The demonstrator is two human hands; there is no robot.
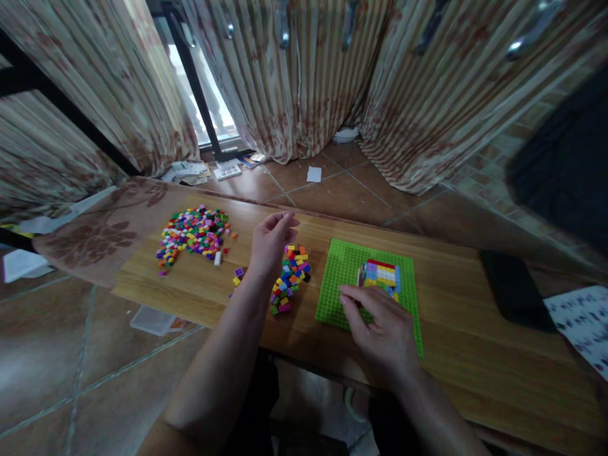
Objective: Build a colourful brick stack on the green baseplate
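Note:
A green baseplate (346,266) lies on the wooden table (456,329), carrying a small multicoloured brick build (380,275). My right hand (382,329) rests on the plate's near edge, just in front of the build, fingers curled and pinched together; whether a brick is between them is hidden. My left hand (270,244) hovers above the table, fingers bent with tips drawn together, right beside a small heap of coloured bricks (291,278). A larger spread of loose bricks (194,233) lies further left.
A black phone (515,290) and a printed sheet (584,323) lie at the table's right. A patterned cloth (95,228) covers the table's left end. Striped curtains hang behind, papers lie on the tiled floor, and a clear plastic lid (149,320) is below the table.

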